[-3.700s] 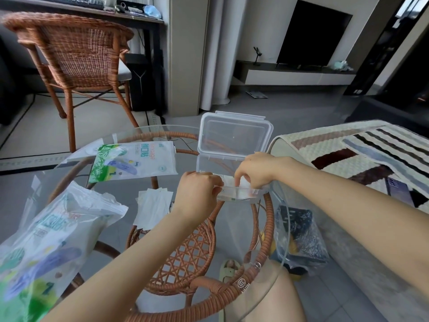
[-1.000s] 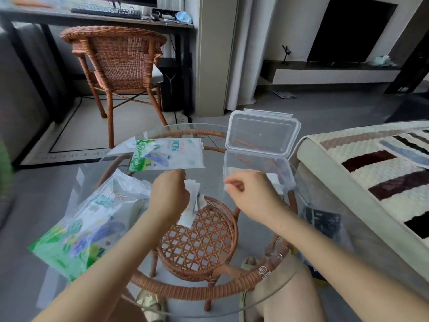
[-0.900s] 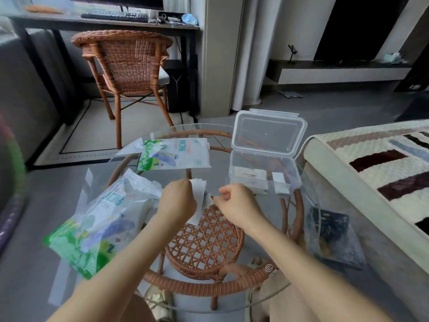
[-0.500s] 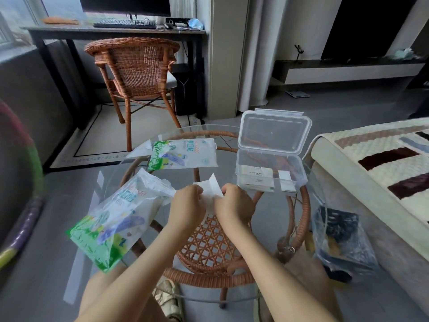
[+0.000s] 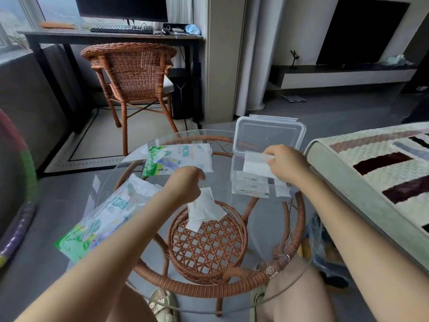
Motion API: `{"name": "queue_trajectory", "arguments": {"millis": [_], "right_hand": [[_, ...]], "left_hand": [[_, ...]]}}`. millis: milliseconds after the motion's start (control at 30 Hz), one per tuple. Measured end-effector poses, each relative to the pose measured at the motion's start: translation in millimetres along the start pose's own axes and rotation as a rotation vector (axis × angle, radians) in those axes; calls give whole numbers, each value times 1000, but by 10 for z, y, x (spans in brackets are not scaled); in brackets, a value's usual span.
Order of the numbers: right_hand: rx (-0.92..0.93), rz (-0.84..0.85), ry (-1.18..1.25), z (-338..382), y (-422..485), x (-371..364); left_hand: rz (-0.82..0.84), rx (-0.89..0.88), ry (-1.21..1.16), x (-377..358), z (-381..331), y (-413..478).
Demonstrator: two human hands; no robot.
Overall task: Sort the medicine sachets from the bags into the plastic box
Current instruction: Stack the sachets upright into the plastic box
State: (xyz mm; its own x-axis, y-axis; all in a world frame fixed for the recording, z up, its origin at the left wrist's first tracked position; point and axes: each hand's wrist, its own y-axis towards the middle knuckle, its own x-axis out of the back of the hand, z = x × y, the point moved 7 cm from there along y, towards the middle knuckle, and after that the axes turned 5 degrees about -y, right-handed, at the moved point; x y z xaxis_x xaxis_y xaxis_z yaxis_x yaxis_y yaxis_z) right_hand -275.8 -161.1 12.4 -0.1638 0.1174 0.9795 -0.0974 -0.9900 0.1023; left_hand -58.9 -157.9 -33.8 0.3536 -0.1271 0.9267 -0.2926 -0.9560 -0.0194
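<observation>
A clear plastic box [image 5: 236,180] stands open on the glass table, its lid [image 5: 269,133] upright behind it, with a few white sachets lying inside. My right hand [image 5: 286,165] holds a white sachet [image 5: 256,165] just above the box's opening. My left hand [image 5: 183,183] is closed on a small stack of white sachets [image 5: 204,211] over the table's middle. Two green-and-white medicine bags lie on the table: one flat at the back [image 5: 178,159], one crumpled and open at the left [image 5: 104,214].
The round glass table [image 5: 290,231] has a rattan frame and a woven shelf [image 5: 209,242] beneath. A quilted sofa [image 5: 376,173] stands close on the right, with a plastic bag [image 5: 325,247] on the floor beside it. A rattan chair [image 5: 134,73] and desk stand behind.
My hands were together on the sachet stack; now my right hand has carried one sachet rightward to above the box. My left hand stays with the remaining stack.
</observation>
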Motion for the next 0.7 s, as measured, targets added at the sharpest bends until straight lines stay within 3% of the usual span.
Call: {"name": "queue_trajectory", "arguments": {"millis": [133,233,267,333,400,433,533,633,700], "right_hand": [[106,247,28,77,168,-250],[136,358,-126,130,177,-338],[139,317,-216,160,169,-307],[164,50,-349,322,76,-115],[189,-165,-190,528,-151,8],[191,-190,-58,606,-293,-12],[102,-57,191,730,-611,-305],[13,19,214,785,-717,-587],[-16,161,167,900,-759,-780]], "left_hand": [[347,-80,158,-239,2,96],[359,-138,199,-295,-1,148],[359,-154,214,-296,-10,161],[382,-170,234,-291,-26,166],[409,-180,251,-275,-40,169],[414,-181,244,-247,-47,166],[352,-118,123,-53,-3,142],[141,26,-105,278,148,76],[12,141,-284,426,295,-9]]}}
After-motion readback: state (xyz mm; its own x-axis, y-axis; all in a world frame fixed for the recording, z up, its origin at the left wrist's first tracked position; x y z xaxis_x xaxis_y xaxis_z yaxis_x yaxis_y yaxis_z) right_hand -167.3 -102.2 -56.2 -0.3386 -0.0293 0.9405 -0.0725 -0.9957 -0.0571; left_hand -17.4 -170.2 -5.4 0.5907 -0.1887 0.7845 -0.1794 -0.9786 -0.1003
